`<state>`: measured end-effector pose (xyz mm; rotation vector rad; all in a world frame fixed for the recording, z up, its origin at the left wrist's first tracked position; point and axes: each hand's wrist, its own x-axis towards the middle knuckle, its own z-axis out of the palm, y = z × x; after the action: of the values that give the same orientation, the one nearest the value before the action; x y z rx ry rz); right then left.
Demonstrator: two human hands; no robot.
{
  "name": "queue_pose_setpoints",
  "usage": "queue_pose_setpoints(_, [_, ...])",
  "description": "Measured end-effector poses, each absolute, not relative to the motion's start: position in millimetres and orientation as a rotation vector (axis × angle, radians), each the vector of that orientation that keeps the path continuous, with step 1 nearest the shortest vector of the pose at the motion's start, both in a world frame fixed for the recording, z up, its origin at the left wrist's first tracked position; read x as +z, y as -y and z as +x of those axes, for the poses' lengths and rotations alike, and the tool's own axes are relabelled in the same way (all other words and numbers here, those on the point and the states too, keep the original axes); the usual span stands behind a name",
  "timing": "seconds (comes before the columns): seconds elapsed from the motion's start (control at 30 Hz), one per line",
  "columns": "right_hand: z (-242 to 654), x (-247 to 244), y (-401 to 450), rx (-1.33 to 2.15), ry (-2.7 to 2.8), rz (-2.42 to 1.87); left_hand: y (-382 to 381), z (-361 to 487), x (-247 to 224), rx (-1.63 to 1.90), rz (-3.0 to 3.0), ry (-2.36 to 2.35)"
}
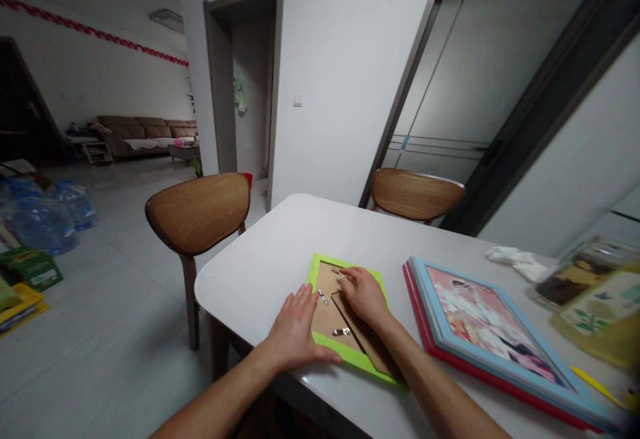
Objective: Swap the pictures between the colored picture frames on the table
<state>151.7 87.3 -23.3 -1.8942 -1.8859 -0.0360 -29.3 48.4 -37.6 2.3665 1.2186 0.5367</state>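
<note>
My left hand (295, 336) rests on the green frame (350, 356), which lies back side up on the desk (260, 279) at about twelve o'clock from me. That grip is loose and spread: fingers over the frame's nine o'clock side, thumb along its lower edge, clasping nothing.

My right hand (365, 296) comes in from four o'clock, fingers bent, tips down at the upper clip (336, 271) near the frame's twelve o'clock edge; I cannot tell whether that grip pinches the metal or only touches it. Beneath my right forearm lies the brown flap (369, 339).

The second clip (323, 297) sits at ten o'clock, the third clip (341, 332) at seven. Toward three o'clock, the blue frame (433, 306) rests on a red frame (421, 312).
</note>
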Motion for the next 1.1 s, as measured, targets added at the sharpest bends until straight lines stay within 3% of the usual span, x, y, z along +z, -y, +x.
queue_pose_setpoints(0.23, [165, -18, -27, 0.104, 1.967, -1.94, -54, -20, -42, 0.535, 2.353, -1.295])
queue_pose_setpoints(0.47, [162, -19, -38, 0.039, 1.941, -1.907, -62, -16, -43, 0.645, 2.249, -1.285])
queue_pose_setpoints(0.73, [145, 30, -26, 0.045, 1.887, -1.815, -73, -12, -22, 1.23, 1.359, -0.954])
queue_pose_setpoints(0.9, [129, 27, -21, 0.159, 1.832, -1.58, -81, -30, -15, 1.175, 1.142, -0.9])
queue_pose_setpoints(1.1, [141, -7, -23, 0.215, 1.828, -1.645, -77, -43, -23, 1.055, 1.002, -0.888])
